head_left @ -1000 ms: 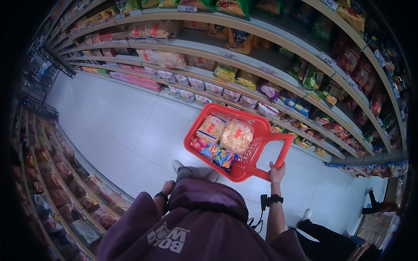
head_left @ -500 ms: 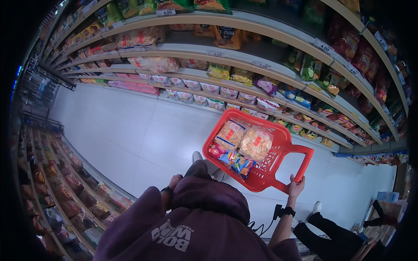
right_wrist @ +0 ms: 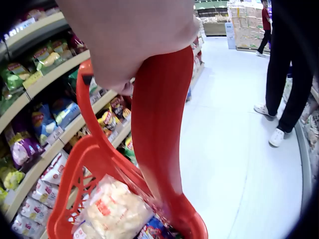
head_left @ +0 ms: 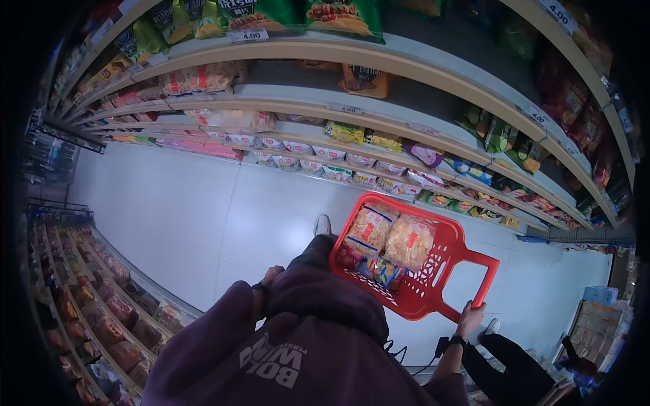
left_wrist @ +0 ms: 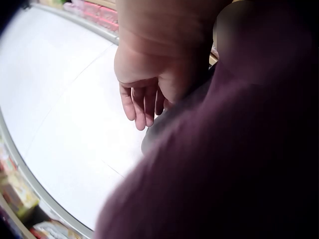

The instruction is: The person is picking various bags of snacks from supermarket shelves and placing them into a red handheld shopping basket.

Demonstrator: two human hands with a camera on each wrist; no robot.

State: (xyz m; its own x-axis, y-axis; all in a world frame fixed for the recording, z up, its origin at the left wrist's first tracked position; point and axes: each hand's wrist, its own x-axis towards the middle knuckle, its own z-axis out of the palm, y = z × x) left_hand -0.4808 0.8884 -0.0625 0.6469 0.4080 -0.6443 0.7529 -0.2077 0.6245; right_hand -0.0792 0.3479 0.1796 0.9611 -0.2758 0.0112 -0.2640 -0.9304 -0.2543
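Note:
My right hand (head_left: pixel 470 318) grips the handle of a red plastic shopping basket (head_left: pixel 443 247), its fingers curled round the bar in the right wrist view. Inside lie two clear bags of pale puffed snacks, a left bag (head_left: pixel 370 230) and a right bag (head_left: pixel 410 242). Beside them are a blue snack packet (head_left: pixel 380 271) and a dark red packet (head_left: pixel 350 258). My left hand (left_wrist: pixel 142 92) hangs loosely at my side next to the purple top (left_wrist: pixel 199 164), fingers relaxed, holding nothing.
Long shelves of snack bags (head_left: pixel 352 131) run along the far side of the aisle, with price tags. More shelves of packets (head_left: pixel 115 304) stand at the left. A person in dark trousers (head_left: pixel 504 369) stands close at the right. Stacked boxes (head_left: pixel 596 325) lie beyond.
The basket and my right hand have shifted right and down in the head view. My legs have stepped, with one shoe now further right. My right hand still holds the handle.

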